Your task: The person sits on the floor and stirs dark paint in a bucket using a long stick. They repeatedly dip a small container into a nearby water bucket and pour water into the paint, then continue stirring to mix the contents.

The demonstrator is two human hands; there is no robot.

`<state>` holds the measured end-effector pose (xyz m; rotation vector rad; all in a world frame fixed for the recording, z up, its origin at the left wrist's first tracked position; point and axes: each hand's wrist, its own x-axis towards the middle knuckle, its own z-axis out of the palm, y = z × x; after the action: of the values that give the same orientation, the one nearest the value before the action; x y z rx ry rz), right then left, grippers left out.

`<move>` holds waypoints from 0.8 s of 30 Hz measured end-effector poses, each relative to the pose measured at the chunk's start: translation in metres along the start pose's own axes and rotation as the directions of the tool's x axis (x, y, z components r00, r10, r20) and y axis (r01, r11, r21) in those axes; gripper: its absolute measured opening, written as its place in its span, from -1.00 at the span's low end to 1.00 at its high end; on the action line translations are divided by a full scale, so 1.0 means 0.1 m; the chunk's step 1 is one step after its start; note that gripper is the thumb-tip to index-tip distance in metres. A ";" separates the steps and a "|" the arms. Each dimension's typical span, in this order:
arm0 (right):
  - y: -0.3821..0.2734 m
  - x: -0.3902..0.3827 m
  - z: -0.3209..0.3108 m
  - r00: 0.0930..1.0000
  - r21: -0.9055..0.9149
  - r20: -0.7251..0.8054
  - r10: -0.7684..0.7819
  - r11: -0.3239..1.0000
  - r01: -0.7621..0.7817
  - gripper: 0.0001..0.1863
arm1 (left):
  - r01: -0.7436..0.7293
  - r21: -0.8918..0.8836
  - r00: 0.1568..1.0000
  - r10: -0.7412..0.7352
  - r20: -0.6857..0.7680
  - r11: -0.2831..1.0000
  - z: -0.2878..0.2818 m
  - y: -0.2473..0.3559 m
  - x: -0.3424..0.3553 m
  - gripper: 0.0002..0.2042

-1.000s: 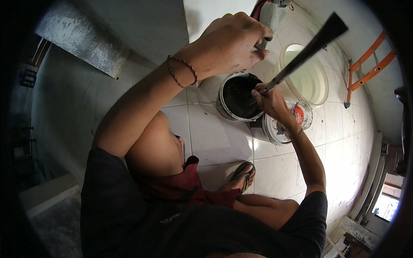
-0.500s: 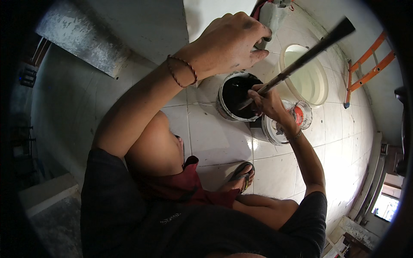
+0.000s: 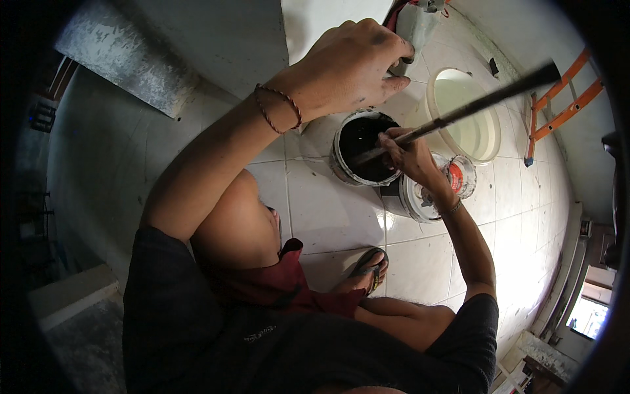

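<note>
A long dark stick [image 3: 479,105] slants from the upper right down into a bucket [image 3: 336,154]. Black liquid [image 3: 367,134], which looks like paint, is inside it. My right hand [image 3: 413,161] is closed round the stick's lower part, just above the bucket's right side. The stick's lower end shows against the black liquid. Beyond the bucket, my left hand [image 3: 357,65] is raised with curled fingers and dark smudges on the skin. Its thumb and fingertips come close together, and what they hold, if anything, is hidden.
Against the black paint bucket stand lidded pails [image 3: 417,203], paint-stained. Behind them is a wide pale tub [image 3: 495,148] of whitish liquid. An orange ladder [image 3: 564,105] leans at the right. A white block [image 3: 312,23] rises behind my left hand. Light tiles [image 3: 335,217] cover the floor.
The stick's upper end has swung right and downward, so the stick lies flatter, and its lower end has shifted left in the bucket. My left hand has stayed in place.
</note>
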<state>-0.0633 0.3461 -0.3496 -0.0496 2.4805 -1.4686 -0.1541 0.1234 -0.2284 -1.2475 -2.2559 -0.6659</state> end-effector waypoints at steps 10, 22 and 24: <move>-0.03 -0.09 -0.10 0.958 -0.329 0.003 -0.286 0.905 0.271 -0.74 | 0.002 0.011 1.000 -0.001 -0.021 1.000 0.00 0.02 -0.04 -0.61; -0.01 0.03 -0.16 0.901 -0.492 -0.013 -0.434 0.787 0.372 -0.71 | -0.004 0.055 1.000 0.003 0.011 0.998 0.00 0.05 -0.04 -0.58; -0.08 -0.05 -0.18 0.974 -0.383 0.128 -0.187 0.896 0.223 -0.66 | -0.003 0.017 1.000 0.003 0.000 1.000 0.00 0.01 -0.03 -0.58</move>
<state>-0.0639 0.3587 -0.3336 -0.4561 2.7225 -0.9781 -0.1515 0.1220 -0.2298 -1.2419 -2.2545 -0.6440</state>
